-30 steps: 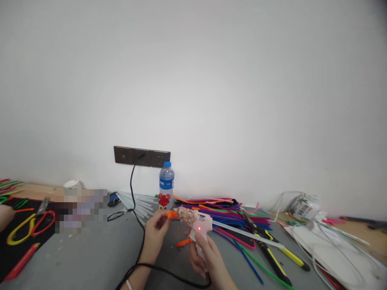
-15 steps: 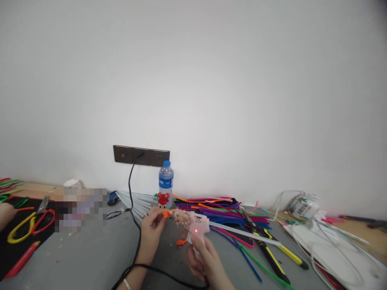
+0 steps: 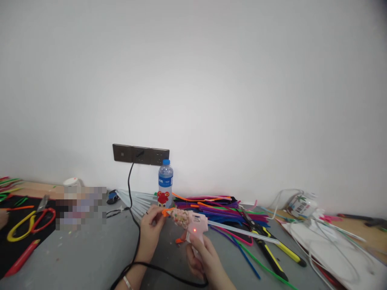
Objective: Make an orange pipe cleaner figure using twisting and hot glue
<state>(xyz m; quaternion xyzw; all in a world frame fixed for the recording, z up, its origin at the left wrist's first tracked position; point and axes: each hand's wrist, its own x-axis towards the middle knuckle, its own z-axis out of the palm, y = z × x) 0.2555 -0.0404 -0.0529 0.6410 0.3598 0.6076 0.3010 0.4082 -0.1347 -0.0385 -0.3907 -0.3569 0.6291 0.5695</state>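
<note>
My right hand (image 3: 199, 253) is wrapped around the handle of a pale pink glue gun (image 3: 198, 225) with a lit red light. A long clear glue stick (image 3: 242, 231) sticks out of its back. Crusted, multicoloured bits cover the front of the gun. My left hand (image 3: 152, 225) pinches a small orange piece (image 3: 166, 212), perhaps of pipe cleaner, right at the nozzle; whether they touch I cannot tell. Another orange piece (image 3: 180, 240) lies on the grey table below the gun. Behind my left hand stands a water bottle (image 3: 165, 181) with a red figure (image 3: 163, 198) in front of it.
A black cord (image 3: 130, 193) runs from the wall socket (image 3: 140, 155) across my left forearm. Pipe cleaners (image 3: 211, 207) and yellow-black pliers (image 3: 272, 253) lie to the right. Spare glue sticks (image 3: 136, 203) lie behind. At far left are scissors (image 3: 32, 225) and another person's hand (image 3: 3, 217).
My hands keep nearly the same pose, with the orange piece still at the nozzle. The other person's hand at far left has drawn back toward the edge of view.
</note>
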